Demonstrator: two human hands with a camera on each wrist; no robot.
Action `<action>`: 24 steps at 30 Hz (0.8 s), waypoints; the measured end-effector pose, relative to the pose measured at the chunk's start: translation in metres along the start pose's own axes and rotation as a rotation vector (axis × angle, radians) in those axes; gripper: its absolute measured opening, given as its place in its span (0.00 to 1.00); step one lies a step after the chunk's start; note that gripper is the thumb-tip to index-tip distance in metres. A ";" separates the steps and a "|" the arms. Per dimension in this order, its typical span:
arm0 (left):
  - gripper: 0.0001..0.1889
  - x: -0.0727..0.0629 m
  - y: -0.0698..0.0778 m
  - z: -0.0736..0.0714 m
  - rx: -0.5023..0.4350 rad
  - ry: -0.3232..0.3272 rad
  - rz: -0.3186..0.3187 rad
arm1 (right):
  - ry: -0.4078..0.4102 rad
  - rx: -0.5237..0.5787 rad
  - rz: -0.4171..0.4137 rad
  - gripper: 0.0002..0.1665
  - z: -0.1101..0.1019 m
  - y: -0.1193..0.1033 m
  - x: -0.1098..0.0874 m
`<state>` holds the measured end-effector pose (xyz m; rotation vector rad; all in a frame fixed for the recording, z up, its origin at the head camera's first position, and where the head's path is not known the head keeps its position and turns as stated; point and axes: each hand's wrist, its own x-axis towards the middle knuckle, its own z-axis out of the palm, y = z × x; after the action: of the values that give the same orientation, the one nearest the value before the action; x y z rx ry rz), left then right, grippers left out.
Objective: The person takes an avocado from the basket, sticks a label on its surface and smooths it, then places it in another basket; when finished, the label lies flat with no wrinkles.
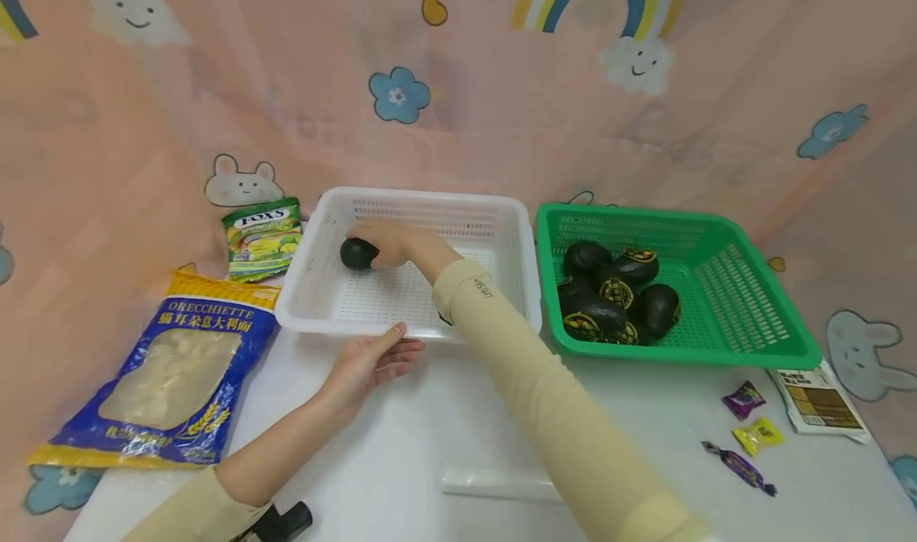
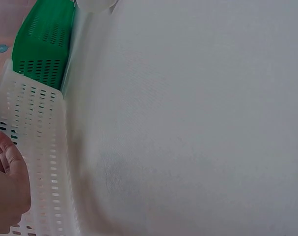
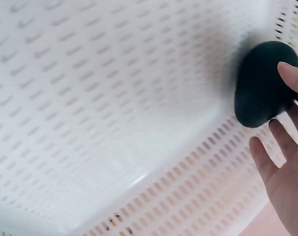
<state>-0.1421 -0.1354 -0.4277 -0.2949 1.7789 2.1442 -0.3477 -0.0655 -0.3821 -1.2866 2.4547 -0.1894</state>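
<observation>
My right hand [image 1: 390,243] reaches into the white basket [image 1: 516,224] and holds a dark avocado [image 1: 357,254] near its left end. In the right wrist view the thumb lies across the avocado [image 3: 264,83], low over the slotted floor, with the fingers along its other side. My left hand [image 1: 368,367] holds the basket's front rim, thumb at the top edge and fingers against the outer wall. The left wrist view shows those fingers [image 2: 9,157] beside the perforated side. To the right, a green basket [image 1: 752,359] contains several avocados [image 1: 598,315] with black-and-gold labels.
At left lie a blue orecchiette pasta bag [image 1: 172,375] and a green Fox's candy bag [image 1: 263,239]. Wrapped candies [image 1: 745,400] and a brown-and-white packet [image 1: 824,403] are at right. A clear plastic roll [image 1: 497,482] lies in front. Behind hangs a pink patterned cloth [image 1: 473,128].
</observation>
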 end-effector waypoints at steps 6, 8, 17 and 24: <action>0.26 0.001 -0.003 0.003 0.001 -0.005 0.008 | -0.037 0.125 0.064 0.37 0.014 0.005 -0.011; 0.26 0.001 -0.002 0.002 -0.002 -0.005 0.012 | -0.084 0.140 0.078 0.37 0.012 0.004 -0.017; 0.23 0.000 0.002 0.003 0.030 -0.023 0.010 | -0.084 0.215 0.041 0.34 -0.021 0.015 -0.078; 0.21 0.000 0.005 0.002 0.066 -0.015 -0.009 | 0.210 0.264 -0.052 0.38 -0.044 0.015 -0.171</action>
<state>-0.1440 -0.1339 -0.4224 -0.2693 1.8317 2.0718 -0.2872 0.0804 -0.3021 -1.2696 2.4618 -0.6696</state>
